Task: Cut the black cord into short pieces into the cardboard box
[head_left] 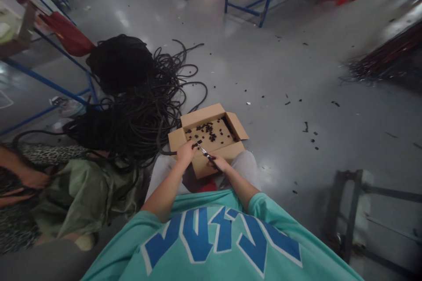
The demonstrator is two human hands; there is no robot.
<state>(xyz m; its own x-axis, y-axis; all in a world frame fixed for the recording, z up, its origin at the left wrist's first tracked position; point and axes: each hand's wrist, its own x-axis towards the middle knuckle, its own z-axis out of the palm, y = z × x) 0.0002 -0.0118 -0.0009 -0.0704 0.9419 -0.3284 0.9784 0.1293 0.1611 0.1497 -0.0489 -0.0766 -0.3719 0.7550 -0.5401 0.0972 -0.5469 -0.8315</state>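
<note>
An open cardboard box (229,152) stands between my knees, with many small black pieces (209,129) scattered on its bottom. Over the box's near left corner, my left hand (186,153) is closed round a black cord, whose end sticks out toward the scissors. My right hand (219,162) grips scissors (206,154) with dark handles, their metal tips pointing up and left at the cord end. Whether the blades touch the cord is too small to tell. A large tangle of black cord (132,118) lies on the floor left of the box.
A dark coiled bundle (120,63) sits behind the tangle. Another person's hand (34,179) shows at the left, near green cloth (82,189). A blue metal frame (42,80) stands at the left, a grey metal frame (354,215) at the lower right. Black scraps dot the floor (280,140).
</note>
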